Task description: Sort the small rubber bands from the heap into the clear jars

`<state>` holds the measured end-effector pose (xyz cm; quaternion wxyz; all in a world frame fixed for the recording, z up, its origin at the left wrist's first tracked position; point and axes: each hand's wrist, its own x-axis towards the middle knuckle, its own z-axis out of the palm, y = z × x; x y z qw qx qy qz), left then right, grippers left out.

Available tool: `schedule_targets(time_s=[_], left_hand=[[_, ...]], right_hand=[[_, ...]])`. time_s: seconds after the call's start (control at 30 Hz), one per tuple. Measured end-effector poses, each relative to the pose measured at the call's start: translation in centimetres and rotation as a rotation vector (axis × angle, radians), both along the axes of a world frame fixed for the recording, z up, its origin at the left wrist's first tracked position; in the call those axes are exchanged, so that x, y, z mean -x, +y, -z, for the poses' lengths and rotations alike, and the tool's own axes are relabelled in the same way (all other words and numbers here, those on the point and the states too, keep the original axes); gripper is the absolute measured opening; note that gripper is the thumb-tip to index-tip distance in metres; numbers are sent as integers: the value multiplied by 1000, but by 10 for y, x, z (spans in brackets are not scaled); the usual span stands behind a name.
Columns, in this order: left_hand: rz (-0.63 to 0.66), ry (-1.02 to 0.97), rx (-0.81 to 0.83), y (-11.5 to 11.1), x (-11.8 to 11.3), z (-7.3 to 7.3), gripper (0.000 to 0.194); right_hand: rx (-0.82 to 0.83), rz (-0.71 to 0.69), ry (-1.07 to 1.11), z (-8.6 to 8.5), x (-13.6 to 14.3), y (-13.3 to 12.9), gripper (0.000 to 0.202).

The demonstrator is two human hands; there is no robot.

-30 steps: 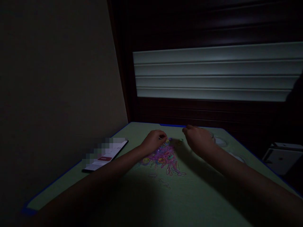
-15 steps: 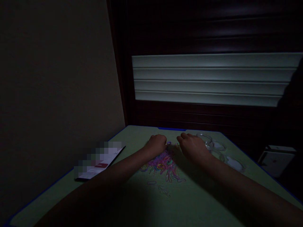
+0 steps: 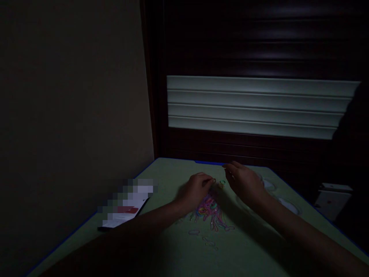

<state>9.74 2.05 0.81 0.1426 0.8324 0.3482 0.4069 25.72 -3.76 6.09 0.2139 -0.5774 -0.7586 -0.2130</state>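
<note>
A tangled pile of colourful elastic bands (image 3: 208, 206) lies on the pale green tabletop. My left hand (image 3: 197, 190) is just above the pile's far left side, its fingertips pinched on a small elastic band (image 3: 214, 180). Beside those fingertips, a little yellow and green bunch of bands (image 3: 221, 184) rests on the table. My right hand (image 3: 245, 184) is raised to the right of the pile, fingers loosely bent and apart, with nothing visible in them. Its palm side is partly hidden in the dim light.
Clear round containers (image 3: 288, 206) stand on the right, partly behind my right forearm. At the left edge lies a flat dark-edged device with a lit, blurred face (image 3: 129, 209). Loose bands (image 3: 209, 241) lie nearer me. A white box (image 3: 331, 202) is beyond the table's right edge.
My right hand has risen and its fingers have loosened. My left hand has turned, showing a small band at its fingertips. The whole view has shifted slightly.
</note>
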Motion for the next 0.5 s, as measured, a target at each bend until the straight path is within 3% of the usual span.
schedule_targets(time_s=[0.1, 0.27, 0.5], left_hand=[[51, -168, 51, -9, 2, 5, 20], [13, -308, 90, -17, 6, 9, 21], [-35, -403, 87, -15, 12, 12, 20]], right_hand=[[-9, -74, 153, 2, -1, 1, 29], [23, -218, 512, 14, 7, 11, 23], [163, -368, 808, 8, 27, 36, 24]])
